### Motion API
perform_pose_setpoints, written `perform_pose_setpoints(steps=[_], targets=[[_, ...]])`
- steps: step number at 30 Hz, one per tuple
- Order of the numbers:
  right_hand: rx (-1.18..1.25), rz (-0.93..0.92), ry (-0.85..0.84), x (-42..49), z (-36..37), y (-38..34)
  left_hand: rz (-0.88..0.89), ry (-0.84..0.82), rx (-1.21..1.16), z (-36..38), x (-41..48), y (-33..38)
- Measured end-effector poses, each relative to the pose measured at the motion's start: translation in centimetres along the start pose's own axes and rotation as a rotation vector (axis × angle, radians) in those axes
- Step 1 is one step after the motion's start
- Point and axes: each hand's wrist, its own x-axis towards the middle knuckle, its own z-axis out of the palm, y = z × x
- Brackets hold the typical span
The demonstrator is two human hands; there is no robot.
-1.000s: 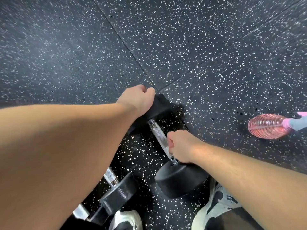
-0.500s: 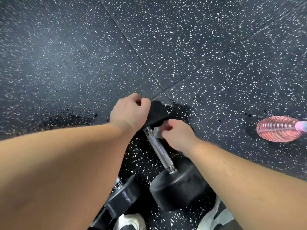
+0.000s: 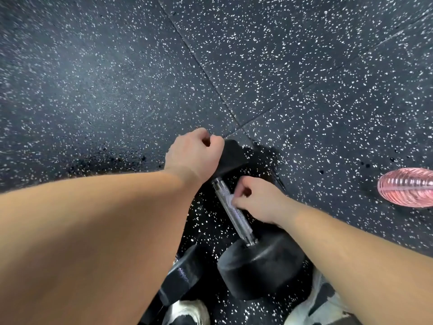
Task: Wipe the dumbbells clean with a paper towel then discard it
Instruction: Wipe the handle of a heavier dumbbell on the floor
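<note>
On speckled floor (image 3: 117, 90), right hand (image 3: 257, 202) slid paper towel (image 3: 229, 200) mid-handle; left hand (image 3: 194, 156) grips dumbbell (image 3: 257, 266).

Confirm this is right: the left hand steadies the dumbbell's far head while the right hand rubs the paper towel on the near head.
Wrong in one respect. In the head view, the right hand presses the paper towel against the metal handle, not the near head. The left hand does steady the far head.

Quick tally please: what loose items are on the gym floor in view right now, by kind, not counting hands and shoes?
Dumbbells: 2, one being wiped, one at the lower left
Paper towels: 1, in the right hand
Pink bottles: 1
Total: 4
</note>
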Motion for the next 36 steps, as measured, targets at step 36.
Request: perform_pose_setpoints(steps=[36], targets=[[0.735, 0.281, -0.092, 2.0, 2.4, 2.3, 0.023, -0.003, -0.024, -0.1, 0.0, 0.0]])
